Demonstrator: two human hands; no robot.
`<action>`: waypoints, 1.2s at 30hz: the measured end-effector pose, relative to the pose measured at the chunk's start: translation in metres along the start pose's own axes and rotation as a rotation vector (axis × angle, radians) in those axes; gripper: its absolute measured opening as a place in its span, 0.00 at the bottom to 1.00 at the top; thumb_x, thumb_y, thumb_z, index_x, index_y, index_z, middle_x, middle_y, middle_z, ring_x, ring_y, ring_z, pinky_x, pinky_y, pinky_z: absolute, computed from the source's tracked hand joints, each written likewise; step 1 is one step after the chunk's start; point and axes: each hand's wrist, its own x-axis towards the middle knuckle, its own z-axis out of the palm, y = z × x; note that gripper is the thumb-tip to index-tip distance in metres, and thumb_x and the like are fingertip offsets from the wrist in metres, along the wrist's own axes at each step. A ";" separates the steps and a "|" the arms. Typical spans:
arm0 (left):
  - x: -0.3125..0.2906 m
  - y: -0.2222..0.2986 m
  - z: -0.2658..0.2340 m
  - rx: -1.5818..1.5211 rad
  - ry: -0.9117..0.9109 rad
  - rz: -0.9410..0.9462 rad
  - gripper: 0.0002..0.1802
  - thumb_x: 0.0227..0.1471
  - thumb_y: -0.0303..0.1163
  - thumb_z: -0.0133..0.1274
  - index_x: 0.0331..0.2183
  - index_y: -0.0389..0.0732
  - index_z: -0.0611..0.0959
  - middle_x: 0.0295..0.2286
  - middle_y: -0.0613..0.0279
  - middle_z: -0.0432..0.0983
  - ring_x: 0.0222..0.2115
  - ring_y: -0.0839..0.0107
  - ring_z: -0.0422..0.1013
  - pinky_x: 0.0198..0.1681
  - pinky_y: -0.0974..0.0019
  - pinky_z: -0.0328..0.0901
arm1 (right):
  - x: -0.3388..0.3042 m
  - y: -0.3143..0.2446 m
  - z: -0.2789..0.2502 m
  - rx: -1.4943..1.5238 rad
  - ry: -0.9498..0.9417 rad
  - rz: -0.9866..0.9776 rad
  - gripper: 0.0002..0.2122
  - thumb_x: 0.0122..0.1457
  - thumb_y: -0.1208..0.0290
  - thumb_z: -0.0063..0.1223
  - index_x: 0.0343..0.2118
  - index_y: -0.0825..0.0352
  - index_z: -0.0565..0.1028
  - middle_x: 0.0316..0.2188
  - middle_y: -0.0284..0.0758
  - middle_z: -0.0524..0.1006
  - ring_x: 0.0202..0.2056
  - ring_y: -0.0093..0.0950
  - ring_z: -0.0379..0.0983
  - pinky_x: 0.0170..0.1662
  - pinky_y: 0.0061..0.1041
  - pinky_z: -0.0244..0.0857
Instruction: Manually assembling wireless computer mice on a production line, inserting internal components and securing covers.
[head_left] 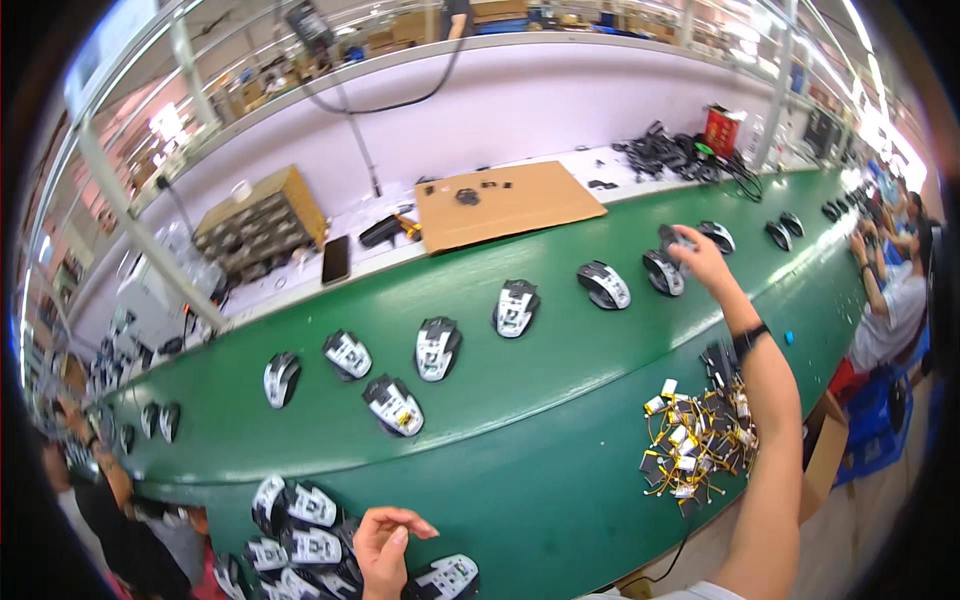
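My right hand [703,262] is stretched out over the green belt, its fingers closed on a dark computer mouse [672,237]. Just below it another mouse [663,273] lies on the belt, and one more [716,237] sits right beside the hand. Low in the picture, my left hand [383,548] hovers with loosely bent fingers apart and nothing visible in them. It is by a pile of grey-and-black mice [311,546] with open tops, and one mouse [445,578] lies to its right.
Several mice, one with a yellow part [394,405], are spread along the belt [560,375]. Small wired batteries [690,440] lie heaped by my right forearm. Behind are a cardboard sheet [510,215], a phone [336,259] and black cables [670,155]. Co-workers sit at both ends.
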 end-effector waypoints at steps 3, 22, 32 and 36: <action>-0.007 0.009 -0.001 0.108 -0.102 -0.094 0.20 0.53 0.28 0.50 0.46 0.29 0.69 0.37 0.46 0.75 0.39 0.59 0.74 0.42 0.61 0.69 | -0.114 -0.142 0.067 -0.134 -0.425 -0.612 0.24 0.49 0.69 0.58 0.52 0.58 0.71 0.48 0.38 0.73 0.46 0.32 0.72 0.49 0.30 0.65; -0.021 0.007 0.026 -0.415 -0.249 -0.345 0.36 0.53 0.58 0.44 0.50 0.36 0.68 0.45 0.39 0.71 0.45 0.44 0.70 0.49 0.45 0.65 | -0.251 -0.095 0.043 -0.448 0.189 -0.304 0.11 0.50 0.67 0.59 0.32 0.69 0.77 0.31 0.40 0.79 0.32 0.35 0.76 0.37 0.32 0.68; -0.023 0.007 0.030 -0.359 -0.210 -0.425 0.32 0.55 0.56 0.43 0.46 0.36 0.72 0.40 0.39 0.74 0.40 0.49 0.73 0.46 0.46 0.68 | -0.291 -0.041 0.084 -0.933 0.019 -0.272 0.32 0.50 0.46 0.55 0.54 0.64 0.68 0.56 0.46 0.64 0.58 0.53 0.55 0.59 0.51 0.48; -0.022 0.002 0.029 -0.373 -0.237 -0.430 0.33 0.55 0.56 0.43 0.46 0.35 0.72 0.40 0.39 0.73 0.41 0.49 0.73 0.47 0.46 0.67 | -0.297 -0.059 0.117 -0.651 0.070 -0.423 0.22 0.49 0.63 0.58 0.44 0.72 0.72 0.48 0.47 0.71 0.51 0.49 0.62 0.55 0.42 0.57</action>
